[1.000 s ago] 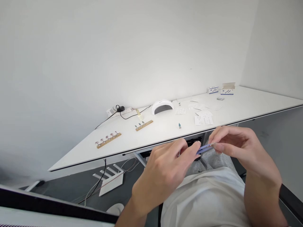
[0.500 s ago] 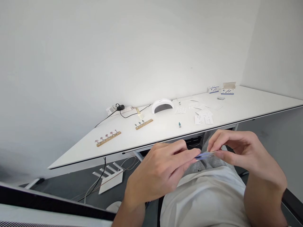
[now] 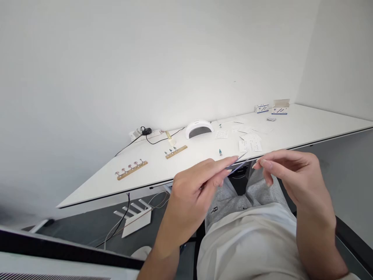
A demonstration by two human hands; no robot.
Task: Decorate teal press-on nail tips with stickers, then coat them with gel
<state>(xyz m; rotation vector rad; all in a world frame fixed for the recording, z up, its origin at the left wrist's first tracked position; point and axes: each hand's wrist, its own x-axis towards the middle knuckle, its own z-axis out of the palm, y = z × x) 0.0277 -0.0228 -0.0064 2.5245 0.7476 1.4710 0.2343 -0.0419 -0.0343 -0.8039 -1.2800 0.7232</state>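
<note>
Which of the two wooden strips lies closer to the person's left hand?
The wooden strip with three dark pieces, nearer the white arched device; the farther strip carries five pinkish ones.

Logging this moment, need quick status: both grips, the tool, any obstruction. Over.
Left grip on purple tweezers, prongs apart. Right grip near the tips, fingers curled; can't tell if it holds anything. No obstruction visible between them.
</note>
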